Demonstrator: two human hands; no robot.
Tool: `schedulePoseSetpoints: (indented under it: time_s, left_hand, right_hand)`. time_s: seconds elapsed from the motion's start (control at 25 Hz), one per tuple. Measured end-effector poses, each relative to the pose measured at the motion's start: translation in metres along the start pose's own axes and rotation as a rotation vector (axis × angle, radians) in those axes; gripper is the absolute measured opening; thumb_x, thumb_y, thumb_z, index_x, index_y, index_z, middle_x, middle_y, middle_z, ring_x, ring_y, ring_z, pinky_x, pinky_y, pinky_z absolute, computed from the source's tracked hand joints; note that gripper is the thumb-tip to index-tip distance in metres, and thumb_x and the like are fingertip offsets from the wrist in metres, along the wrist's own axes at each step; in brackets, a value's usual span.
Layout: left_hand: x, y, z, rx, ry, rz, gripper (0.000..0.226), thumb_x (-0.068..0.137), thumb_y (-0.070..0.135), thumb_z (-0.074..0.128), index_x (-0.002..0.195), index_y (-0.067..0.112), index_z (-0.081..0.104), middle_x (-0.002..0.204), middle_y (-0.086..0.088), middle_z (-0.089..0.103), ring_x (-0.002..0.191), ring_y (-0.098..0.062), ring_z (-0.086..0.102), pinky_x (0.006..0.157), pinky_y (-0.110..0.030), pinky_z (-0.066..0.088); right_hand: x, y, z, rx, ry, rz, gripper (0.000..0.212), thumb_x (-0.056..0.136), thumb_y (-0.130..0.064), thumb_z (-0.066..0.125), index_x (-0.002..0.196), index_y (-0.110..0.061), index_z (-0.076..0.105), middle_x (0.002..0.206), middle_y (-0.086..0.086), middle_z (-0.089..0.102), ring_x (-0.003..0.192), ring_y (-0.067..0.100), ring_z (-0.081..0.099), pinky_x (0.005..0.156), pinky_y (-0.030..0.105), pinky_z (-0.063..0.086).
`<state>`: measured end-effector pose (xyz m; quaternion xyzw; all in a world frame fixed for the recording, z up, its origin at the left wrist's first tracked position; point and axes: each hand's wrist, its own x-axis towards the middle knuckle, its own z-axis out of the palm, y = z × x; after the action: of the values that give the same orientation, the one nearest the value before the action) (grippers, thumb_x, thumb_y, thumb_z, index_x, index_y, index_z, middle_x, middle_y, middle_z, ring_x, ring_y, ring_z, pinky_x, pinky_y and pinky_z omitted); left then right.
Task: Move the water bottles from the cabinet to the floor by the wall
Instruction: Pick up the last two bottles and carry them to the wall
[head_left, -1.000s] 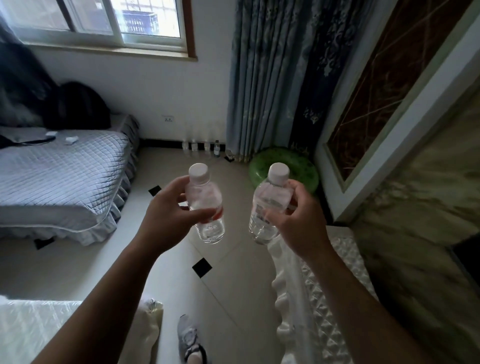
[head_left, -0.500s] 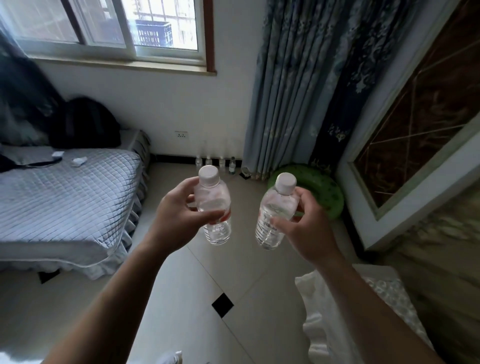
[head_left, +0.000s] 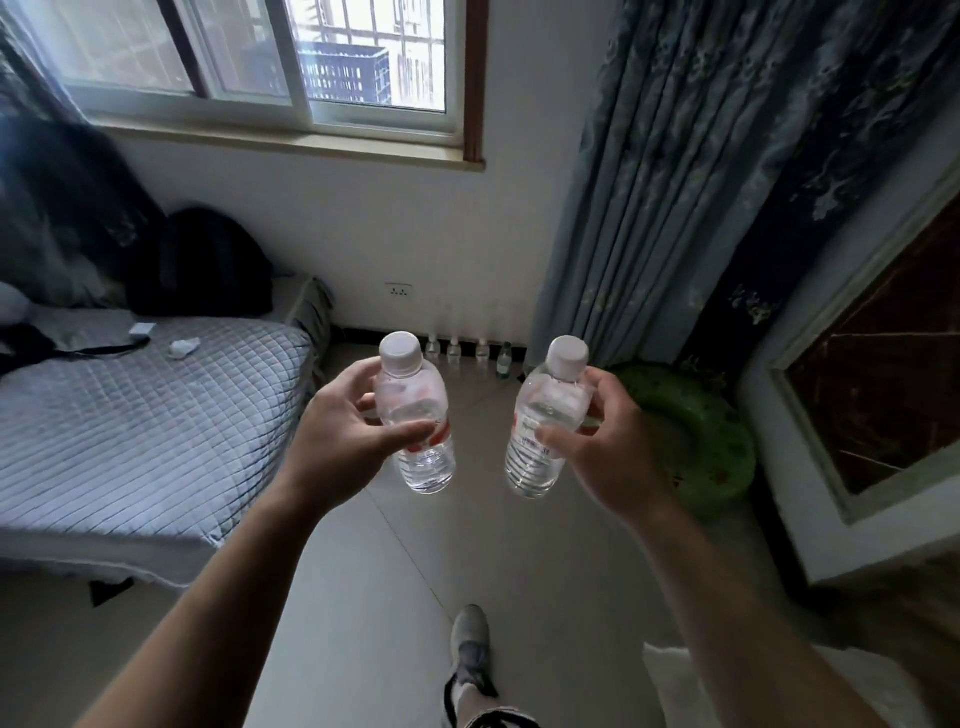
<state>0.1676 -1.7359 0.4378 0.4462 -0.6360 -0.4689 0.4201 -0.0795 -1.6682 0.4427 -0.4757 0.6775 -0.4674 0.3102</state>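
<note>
My left hand (head_left: 343, 441) grips a clear water bottle (head_left: 415, 410) with a white cap and a red label, held upright at chest height. My right hand (head_left: 602, 447) grips a second clear water bottle (head_left: 545, 421) with a white cap, tilted slightly left. Both bottles hang over the tiled floor. Far ahead, a row of several small bottles (head_left: 467, 351) stands on the floor against the white wall (head_left: 441, 239), below a socket.
A bed with a grey quilt (head_left: 130, 426) fills the left side, with a black backpack (head_left: 202, 265) on it. A green swim ring (head_left: 696, 441) lies by the blue curtain (head_left: 675, 182) on the right. My shoe (head_left: 470, 644) steps on the tiles; a white quilted cover (head_left: 670, 670) shows at lower right.
I have walked toward the far wall with both bottles. The wall, window and row of bottles look nearer, and the white quilted cover has dropped out to the lower right.
</note>
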Motion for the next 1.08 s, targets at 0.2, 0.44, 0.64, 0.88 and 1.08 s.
schedulePoseSetpoints:
  time_s: [0.2, 0.44, 0.64, 0.88, 1.08]
  left_hand:
    - [0.090, -0.019, -0.015, -0.012, 0.051, -0.051, 0.065, 0.060, 0.019, 0.089, 0.119, 0.023, 0.063, 0.104, 0.001, 0.074, 0.097, -0.019, 0.072, 0.082, -0.037, 0.059]
    - [0.189, -0.030, -0.035, -0.016, 0.109, -0.084, 0.064, 0.060, 0.016, 0.087, 0.119, 0.020, 0.063, 0.103, -0.001, 0.075, 0.097, -0.019, 0.072, 0.086, -0.043, 0.058]
    - [0.248, -0.034, -0.066, -0.012, 0.143, -0.121, 0.064, 0.060, 0.017, 0.086, 0.119, 0.023, 0.063, 0.101, 0.002, 0.075, 0.095, -0.016, 0.072, 0.087, -0.043, 0.058]
    - [0.331, -0.063, -0.124, -0.024, 0.162, -0.136, 0.065, 0.059, 0.018, 0.086, 0.119, 0.023, 0.063, 0.102, 0.002, 0.075, 0.098, -0.016, 0.071, 0.090, -0.045, 0.056]
    - [0.413, -0.095, -0.193, -0.045, 0.135, -0.155, 0.068, 0.058, 0.016, 0.086, 0.121, 0.020, 0.062, 0.104, 0.001, 0.075, 0.099, -0.015, 0.071, 0.089, -0.037, 0.057]
  right_hand:
    - [0.108, -0.007, 0.035, 0.000, -0.069, -0.035, 0.062, 0.054, -0.031, 0.072, 0.114, -0.034, 0.056, 0.095, -0.009, 0.071, 0.083, 0.011, 0.069, 0.082, 0.045, 0.057]
    - [0.222, -0.020, 0.072, -0.016, -0.170, -0.058, 0.071, 0.052, -0.039, 0.070, 0.120, -0.030, 0.054, 0.098, -0.008, 0.070, 0.085, 0.012, 0.069, 0.082, 0.045, 0.057]
    - [0.285, -0.038, 0.103, -0.034, -0.218, -0.051, 0.068, 0.057, -0.031, 0.074, 0.121, -0.033, 0.053, 0.098, -0.010, 0.071, 0.085, 0.007, 0.069, 0.083, 0.043, 0.057]
    - [0.363, -0.060, 0.174, -0.019, -0.250, -0.062, 0.071, 0.053, -0.032, 0.074, 0.121, -0.030, 0.055, 0.100, -0.008, 0.072, 0.089, 0.011, 0.070, 0.086, 0.045, 0.056]
    - [0.435, -0.081, 0.254, 0.002, -0.248, -0.021, 0.065, 0.054, -0.024, 0.074, 0.117, -0.028, 0.058, 0.097, -0.009, 0.073, 0.091, 0.007, 0.068, 0.084, 0.038, 0.058]
